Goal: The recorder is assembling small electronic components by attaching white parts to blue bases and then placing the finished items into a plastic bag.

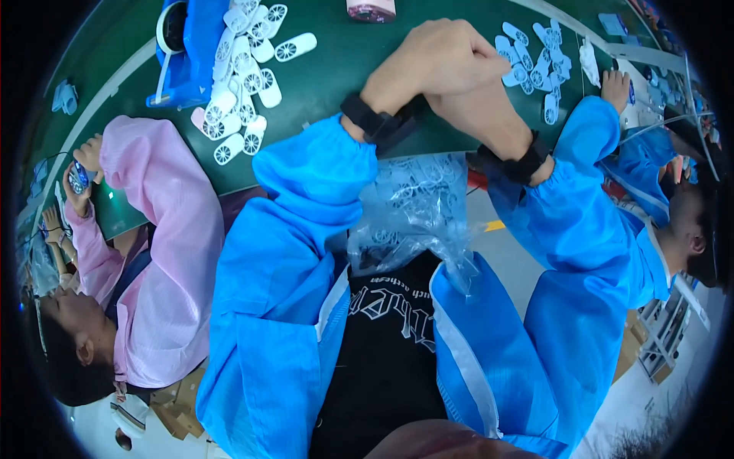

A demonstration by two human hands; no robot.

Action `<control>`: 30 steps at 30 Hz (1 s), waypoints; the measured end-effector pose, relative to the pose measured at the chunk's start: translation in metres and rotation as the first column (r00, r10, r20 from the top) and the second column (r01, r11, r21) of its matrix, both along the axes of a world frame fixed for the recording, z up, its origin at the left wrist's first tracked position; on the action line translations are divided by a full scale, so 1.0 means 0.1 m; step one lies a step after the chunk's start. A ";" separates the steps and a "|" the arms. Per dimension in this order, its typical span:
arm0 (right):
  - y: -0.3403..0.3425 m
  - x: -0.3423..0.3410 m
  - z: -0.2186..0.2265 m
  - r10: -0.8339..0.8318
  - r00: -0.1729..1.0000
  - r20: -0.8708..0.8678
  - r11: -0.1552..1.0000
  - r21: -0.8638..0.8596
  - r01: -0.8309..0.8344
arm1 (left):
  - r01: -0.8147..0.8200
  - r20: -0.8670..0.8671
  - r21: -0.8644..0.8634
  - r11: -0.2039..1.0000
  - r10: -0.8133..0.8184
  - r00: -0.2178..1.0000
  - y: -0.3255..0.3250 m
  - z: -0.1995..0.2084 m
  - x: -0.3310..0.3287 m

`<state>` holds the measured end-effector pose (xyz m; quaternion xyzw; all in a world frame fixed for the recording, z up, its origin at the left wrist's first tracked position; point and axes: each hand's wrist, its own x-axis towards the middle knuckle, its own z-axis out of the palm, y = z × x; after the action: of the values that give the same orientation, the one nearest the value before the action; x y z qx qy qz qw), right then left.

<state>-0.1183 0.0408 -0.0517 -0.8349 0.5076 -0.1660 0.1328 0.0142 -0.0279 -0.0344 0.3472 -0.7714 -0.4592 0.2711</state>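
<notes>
My left hand point(430, 65) and my right hand point(478, 107) meet over the green table, the left in front of the right. The left fingers are curled closed; whatever they pinch, if anything, I cannot make out. Most of the right fingers are hidden behind the left hand. Just right of them lies a loose group of pale blue oval plastic covers point(537, 79) with round, spoked grilles. A heap of similar white covers point(246, 73) lies to the left. Below my hands, at the table's near edge, a clear plastic bag point(413, 206) holds many more such pieces.
A blue tape dispenser point(189, 57) stands beside the white heap. At the table's far side is a pink object point(371, 10). A person in a pink coat point(164, 252) works close on my left, another in blue point(592, 138) on my right.
</notes>
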 end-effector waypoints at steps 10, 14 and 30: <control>-0.29 0.06 0.21 0.002 0.995 0.098 0.993 -0.118 0.010 | -0.319 -0.286 -0.359 0.877 0.222 0.932 0.18 0.06 0.22; -1.24 -0.04 0.74 -0.263 0.964 -0.023 0.950 -0.180 0.255 | -0.401 -0.347 -0.164 0.901 0.328 0.879 0.46 0.18 0.79; -2.96 0.63 0.12 -0.044 0.993 0.107 0.983 -0.174 0.063 | -0.027 -0.154 0.199 0.980 0.058 0.986 0.75 -0.52 1.39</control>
<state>-0.0553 -0.2555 -0.0401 -0.8199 0.5056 -0.2566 0.0794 0.1528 0.0473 -0.0862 0.3509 -0.6908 -0.5532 0.3059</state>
